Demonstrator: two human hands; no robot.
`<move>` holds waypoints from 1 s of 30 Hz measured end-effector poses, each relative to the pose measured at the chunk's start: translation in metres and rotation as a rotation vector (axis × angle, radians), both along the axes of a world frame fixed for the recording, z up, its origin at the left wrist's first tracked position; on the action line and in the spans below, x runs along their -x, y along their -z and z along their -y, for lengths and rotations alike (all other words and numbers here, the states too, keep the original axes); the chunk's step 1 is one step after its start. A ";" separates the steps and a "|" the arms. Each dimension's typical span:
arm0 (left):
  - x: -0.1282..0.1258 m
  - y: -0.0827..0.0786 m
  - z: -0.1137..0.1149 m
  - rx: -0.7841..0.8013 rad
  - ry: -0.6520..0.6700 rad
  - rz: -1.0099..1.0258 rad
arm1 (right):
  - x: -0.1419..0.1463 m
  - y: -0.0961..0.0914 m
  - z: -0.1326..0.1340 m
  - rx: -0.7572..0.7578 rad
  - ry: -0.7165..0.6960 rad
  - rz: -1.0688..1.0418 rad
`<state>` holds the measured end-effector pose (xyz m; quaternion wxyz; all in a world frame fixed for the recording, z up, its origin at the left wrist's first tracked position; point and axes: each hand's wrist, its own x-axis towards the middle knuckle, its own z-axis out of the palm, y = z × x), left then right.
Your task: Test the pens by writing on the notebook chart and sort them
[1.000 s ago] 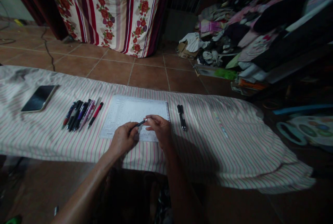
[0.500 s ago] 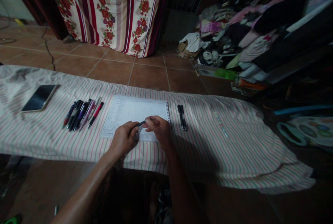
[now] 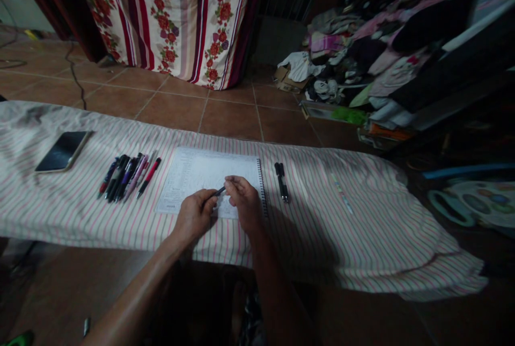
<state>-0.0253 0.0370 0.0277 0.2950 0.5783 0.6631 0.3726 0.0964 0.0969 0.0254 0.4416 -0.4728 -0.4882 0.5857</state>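
Note:
Between my two hands is a dark pen (image 3: 219, 191), held slantwise above a spiral notebook (image 3: 201, 166). My left hand (image 3: 196, 211) is closed round the pen's lower left end. The fingers of my right hand (image 3: 246, 201) pinch its upper right end, and the fingertips partly hide that end. Under the hands, the notebook lies with a written page up and its black spiral on the right. Just right of it lie two black pens (image 3: 282, 182) side by side. To the left, several pens (image 3: 123, 177) lie in a row, a red and black pen (image 3: 149, 177) at their right end.
A phone (image 3: 63, 151) lies at the left on the striped cloth (image 3: 322, 238). Farther right is a thin multicoloured pencil-like stick (image 3: 341, 194). Beyond the table are a floral curtain (image 3: 164, 19), tiled floor and a heap of clothes (image 3: 362, 40).
My right hand has shifted slightly, its fingers curling more around the pen's end. The left hand has moved slightly right. The things on the cloth lie as before.

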 end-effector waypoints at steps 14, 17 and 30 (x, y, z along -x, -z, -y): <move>0.003 -0.001 -0.002 0.069 -0.042 0.234 | -0.004 -0.002 0.001 0.106 -0.063 -0.163; 0.003 0.000 -0.001 0.021 -0.029 0.111 | -0.003 0.002 -0.001 0.018 -0.031 -0.044; 0.002 -0.001 -0.001 0.090 -0.063 0.324 | -0.003 -0.003 0.003 0.152 -0.081 -0.225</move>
